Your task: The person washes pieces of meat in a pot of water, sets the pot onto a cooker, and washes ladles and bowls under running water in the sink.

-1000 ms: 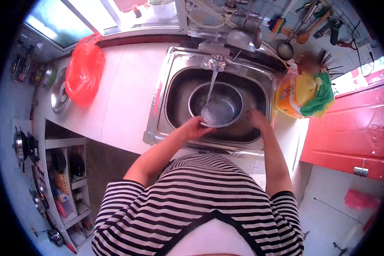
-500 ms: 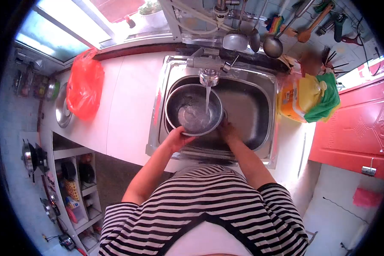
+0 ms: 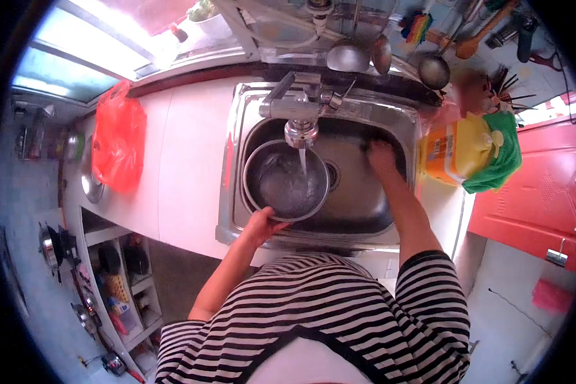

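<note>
A round metal basin (image 3: 265,185) sits in the left part of the steel sink (image 3: 358,205), under the faucet (image 3: 301,128). Water runs from the spout into it and ripples on its bottom. My left hand (image 3: 264,225) grips the near rim of the basin, thumb over the edge and fingers beneath. My right hand (image 3: 382,157) is down in the sink toward its back right corner, apart from the basin. Its fingers are dark and blurred, so whether they hold anything does not show. The drain (image 3: 331,173) shows just right of the basin.
A red plastic bag (image 3: 118,144) and a metal lid (image 3: 91,176) lie on the left counter. Right of the sink stands a yellow jug (image 3: 464,144) with a green cloth (image 3: 502,150). Ladles (image 3: 349,57) hang behind the faucet. Open shelves (image 3: 125,281) are at lower left.
My right hand has moved from beside the basin to the sink's back right. The basin, still held by my left hand, sits slightly lower in view, and the camera view has shifted a little.
</note>
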{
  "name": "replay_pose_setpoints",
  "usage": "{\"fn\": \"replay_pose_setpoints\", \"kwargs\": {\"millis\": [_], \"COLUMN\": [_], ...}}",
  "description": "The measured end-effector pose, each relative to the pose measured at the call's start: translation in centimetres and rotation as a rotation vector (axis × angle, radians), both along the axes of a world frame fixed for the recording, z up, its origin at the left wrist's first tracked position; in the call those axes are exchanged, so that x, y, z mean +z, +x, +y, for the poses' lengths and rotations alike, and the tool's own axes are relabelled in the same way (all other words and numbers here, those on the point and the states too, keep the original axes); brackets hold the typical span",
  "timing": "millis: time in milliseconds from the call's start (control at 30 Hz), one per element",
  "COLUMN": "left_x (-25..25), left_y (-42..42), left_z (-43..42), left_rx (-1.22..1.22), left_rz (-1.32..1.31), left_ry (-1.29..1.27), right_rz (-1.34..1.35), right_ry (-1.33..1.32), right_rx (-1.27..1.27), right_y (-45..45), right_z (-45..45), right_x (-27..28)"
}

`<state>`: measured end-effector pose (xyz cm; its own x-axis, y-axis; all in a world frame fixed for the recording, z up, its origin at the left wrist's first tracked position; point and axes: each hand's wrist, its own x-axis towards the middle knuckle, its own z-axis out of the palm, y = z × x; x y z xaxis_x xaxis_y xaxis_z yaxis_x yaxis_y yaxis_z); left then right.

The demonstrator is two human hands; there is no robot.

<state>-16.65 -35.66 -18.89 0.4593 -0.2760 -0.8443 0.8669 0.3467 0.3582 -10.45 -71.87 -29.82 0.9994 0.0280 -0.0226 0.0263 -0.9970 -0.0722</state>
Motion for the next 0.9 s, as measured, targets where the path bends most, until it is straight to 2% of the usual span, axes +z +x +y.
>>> {"fn": "replay_pose_setpoints", "kwargs": {"millis": [33, 100, 133, 200, 233, 300, 333, 400, 467, 533, 567, 633, 667, 700, 733, 800, 833, 900], "left_x": [-0.3, -1.1, 0.0, -0.1, -0.2, -1.0, -1.7, -1.8, -0.9, -0.4, -0.2, -0.2, -1.2, -1.7, -1.1, -1.0, -1.0, -2.2], "left_y": [0.0, 0.0, 0.2, 0.5, 0.8, 0.8, 0.8, 0.5, 0.3, -0.1, -0.3, 0.0, 0.6, 1.2, 2.1, 1.9, 1.7, 1.3], "left_z": [-0.1, -0.1, -1.2, -2.2, -2.6, -3.1, -3.4, -4.2, -5.6, -7.1, -7.4, -7.2, -6.7, -6.2, -5.3, -4.4, -4.0, -3.8], "left_rx": [0.014, -0.086, -0.042, -0.066, -0.095, -0.145, -0.151, -0.168, -0.178, -0.217, -0.242, -0.268, -0.223, -0.174, -0.180, -0.235, -0.310, -0.322], "left_rz": [0.006, -0.032, -0.004, -0.018, -0.028, -0.041, -0.054, -0.070, -0.023, 0.006, 0.051, 0.013, -0.030, -0.072, -0.002, -0.038, -0.070, -0.045], "left_ry": [0.003, 0.017, 0.028, 0.005, -0.023, -0.002, 0.025, 0.054, -0.033, -0.116, -0.192, -0.260, -0.253, -0.245, -0.188, -0.120, -0.043, -0.097], "right_rz": [0.110, 0.155, 0.163, 0.384, 0.376, -0.089, -0.092, -0.035, 0.232, 0.169, 0.166, 0.069, 0.073, 0.285, 0.500, 0.703, 0.703, 0.454], "right_ry": [-0.042, 0.070, 0.074, 0.329, 0.324, 0.798, 0.798, 0.758, 0.589, 0.594, 0.588, 0.909, 0.904, 0.996, 1.070, 0.438, 0.432, 0.040], "right_rx": [-0.120, -0.259, -0.241, -0.268, -0.262, -0.490, -0.490, -0.184, -0.216, -0.434, -0.435, -0.127, -0.118, 0.153, 0.428, 0.508, 0.517, 0.310], "right_y": [-2.4, -5.1, -5.9, -6.1, -5.5, -4.4, -4.1, -3.6, -2.6, -1.6, -1.1, -0.2, -0.6, -1.4, -2.1, -2.6, -2.8, -2.9], "right_z": [0.0, 1.2, 2.2, 3.3, 3.8, 5.3, 6.7, 9.4, 10.8, 13.1, 14.3, 16.2, 16.3, 16.2, 16.1, 13.4, 12.6, 11.6], "right_x": [0.9, -1.3, -0.3, 2.5, 3.3, 4.7, 7.2, 12.9, 7.7, 7.2, 6.4, 4.9, 4.8, 5.2, 6.4, 9.2, 9.2, 9.3]}}
